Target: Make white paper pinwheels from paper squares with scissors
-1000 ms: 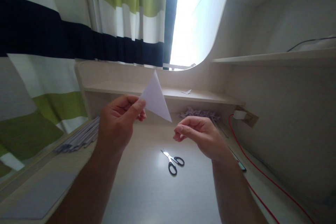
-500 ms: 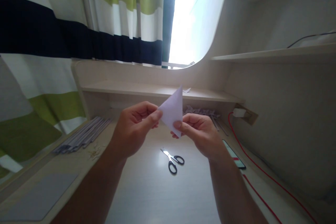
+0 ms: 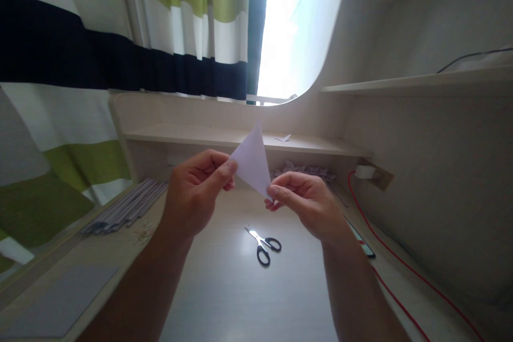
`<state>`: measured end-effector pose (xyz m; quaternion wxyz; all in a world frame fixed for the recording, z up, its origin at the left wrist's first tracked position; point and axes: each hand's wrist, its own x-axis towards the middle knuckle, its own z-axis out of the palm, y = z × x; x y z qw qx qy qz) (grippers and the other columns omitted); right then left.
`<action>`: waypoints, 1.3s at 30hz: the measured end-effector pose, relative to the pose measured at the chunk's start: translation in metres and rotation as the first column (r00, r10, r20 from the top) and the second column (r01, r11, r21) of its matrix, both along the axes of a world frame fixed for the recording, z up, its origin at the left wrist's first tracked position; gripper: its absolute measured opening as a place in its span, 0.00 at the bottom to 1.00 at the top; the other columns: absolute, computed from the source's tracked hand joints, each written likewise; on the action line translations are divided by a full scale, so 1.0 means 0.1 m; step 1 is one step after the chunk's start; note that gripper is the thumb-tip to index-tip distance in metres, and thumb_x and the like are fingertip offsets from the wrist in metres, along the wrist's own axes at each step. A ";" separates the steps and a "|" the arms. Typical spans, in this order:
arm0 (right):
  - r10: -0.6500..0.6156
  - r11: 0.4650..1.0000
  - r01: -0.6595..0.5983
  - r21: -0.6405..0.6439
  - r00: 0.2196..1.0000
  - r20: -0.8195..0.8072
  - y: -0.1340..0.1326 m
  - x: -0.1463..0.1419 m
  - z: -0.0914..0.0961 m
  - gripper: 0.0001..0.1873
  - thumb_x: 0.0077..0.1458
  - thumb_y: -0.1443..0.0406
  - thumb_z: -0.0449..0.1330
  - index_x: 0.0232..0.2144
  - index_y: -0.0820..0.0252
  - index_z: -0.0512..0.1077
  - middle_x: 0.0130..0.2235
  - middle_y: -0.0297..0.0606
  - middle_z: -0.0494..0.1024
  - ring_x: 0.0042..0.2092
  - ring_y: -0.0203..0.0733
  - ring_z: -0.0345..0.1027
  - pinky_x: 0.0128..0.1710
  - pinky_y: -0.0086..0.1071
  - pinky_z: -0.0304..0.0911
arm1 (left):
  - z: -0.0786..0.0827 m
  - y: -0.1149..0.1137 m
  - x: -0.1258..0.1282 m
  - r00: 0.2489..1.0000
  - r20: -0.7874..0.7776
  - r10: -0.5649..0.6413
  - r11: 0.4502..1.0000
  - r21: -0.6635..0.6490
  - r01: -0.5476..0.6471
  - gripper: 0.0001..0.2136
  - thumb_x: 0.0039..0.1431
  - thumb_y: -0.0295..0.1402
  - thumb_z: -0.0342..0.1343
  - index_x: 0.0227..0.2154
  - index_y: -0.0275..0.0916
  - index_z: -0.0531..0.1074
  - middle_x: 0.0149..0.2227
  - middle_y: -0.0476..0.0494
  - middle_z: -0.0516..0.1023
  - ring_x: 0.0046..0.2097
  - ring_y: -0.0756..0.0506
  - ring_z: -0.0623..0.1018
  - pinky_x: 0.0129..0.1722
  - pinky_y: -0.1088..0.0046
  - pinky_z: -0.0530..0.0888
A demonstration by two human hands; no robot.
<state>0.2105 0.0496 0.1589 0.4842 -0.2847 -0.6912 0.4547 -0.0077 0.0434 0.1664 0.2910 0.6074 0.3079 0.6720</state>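
A white sheet of paper folded into a triangle is held up above the desk, one tip pointing upward. My left hand pinches its left corner between thumb and fingers. At the lower right corner, my right hand grips the paper the same way. Below both hands, a pair of scissors with black handles lies slightly spread on the desk.
Rolled paper sticks lie at the left, beside small pale bits and a grey sheet. Folded paper pieces sit under the shelf. A phone and red cable are at the right.
The paper triangle has tilted and shifted left, its top tip moving left. My left hand moved slightly left, and my right fingers now grip nearer the lower corner.
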 end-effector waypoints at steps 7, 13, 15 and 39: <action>-0.008 1.000 0.008 0.022 1.000 -0.016 0.00 -0.05 -0.01 0.15 0.59 0.54 0.71 0.36 0.61 0.83 0.32 0.39 0.84 0.32 0.38 0.74 0.34 0.32 0.69 | 0.02 -0.02 0.03 0.986 -0.139 -0.087 0.996 -0.038 0.082 0.07 0.63 0.34 0.64 0.30 0.38 0.79 0.25 0.50 0.77 0.28 0.50 0.74 0.32 0.73 0.71; -0.024 0.998 0.024 0.056 1.000 0.001 -0.02 -0.02 0.01 0.15 0.61 0.54 0.69 0.34 0.59 0.85 0.32 0.39 0.84 0.33 0.39 0.75 0.35 0.32 0.70 | 0.01 -0.02 0.00 0.987 -0.147 -0.060 0.998 -0.017 0.058 0.06 0.64 0.33 0.64 0.31 0.39 0.80 0.25 0.51 0.77 0.29 0.51 0.74 0.32 0.74 0.71; -0.028 0.998 0.029 0.052 1.000 -0.013 -0.02 -0.02 0.01 0.14 0.61 0.54 0.69 0.34 0.58 0.85 0.31 0.38 0.84 0.33 0.39 0.75 0.35 0.32 0.69 | 0.01 -0.02 0.00 0.990 -0.132 -0.058 0.998 -0.013 0.056 0.06 0.64 0.33 0.64 0.31 0.39 0.80 0.25 0.51 0.77 0.29 0.51 0.74 0.33 0.74 0.72; -0.097 0.992 0.104 0.065 0.989 -0.109 0.01 -0.05 -0.02 0.10 0.58 0.57 0.72 0.32 0.58 0.86 0.29 0.35 0.84 0.30 0.34 0.73 0.31 0.28 0.68 | 0.02 -0.02 -0.05 0.961 -0.234 -0.151 0.989 -0.043 0.145 0.05 0.64 0.33 0.65 0.33 0.39 0.82 0.27 0.51 0.79 0.30 0.52 0.76 0.32 0.78 0.72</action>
